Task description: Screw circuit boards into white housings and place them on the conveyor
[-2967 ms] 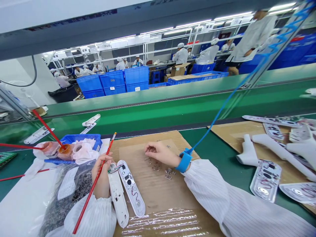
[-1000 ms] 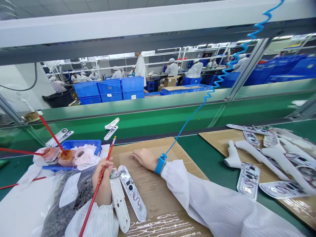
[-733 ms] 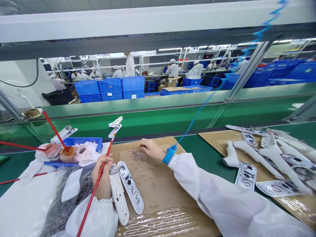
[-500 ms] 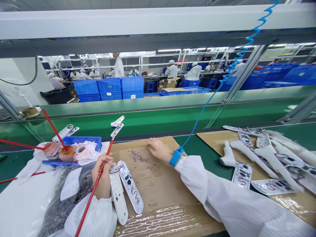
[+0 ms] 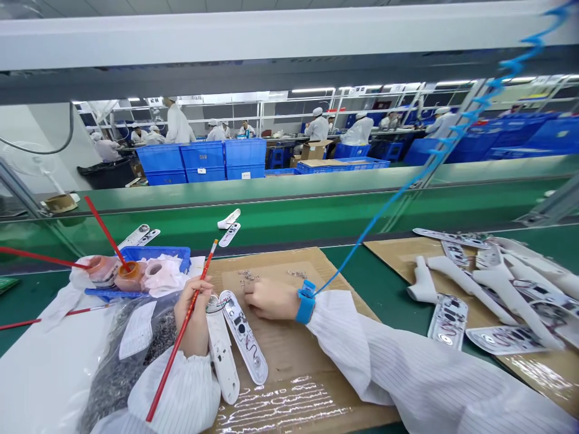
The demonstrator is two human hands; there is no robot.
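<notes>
My left hand (image 5: 192,319) is closed round a thin red-handled brush (image 5: 174,352), its bristle tip pointing up and away. Close beside that hand lie a white plastic shell (image 5: 223,358) and a matching long half with circuit board and wires (image 5: 245,337), joined by thin wires. My right hand (image 5: 271,298), wearing a blue wrist strap (image 5: 306,301), rests low over the cardboard (image 5: 307,361) with its fingers curled downward. Small metal pieces (image 5: 248,276) lie just past its fingertips, with a few more to the right. Whatever its fingers may pinch is hidden.
Open jars (image 5: 129,274) with red sticks stand by a blue tray (image 5: 181,256) at left. A plastic bag (image 5: 117,367) of small dark parts lies nearer. White housings (image 5: 493,295) pile up at right. A blue coiled cord (image 5: 384,208) rises from my strap. Co-workers sit beyond.
My right hand has moved left and nearer, from beyond the metal pieces to their near side. The pieces now show in two groups. My left hand still holds the brush.
</notes>
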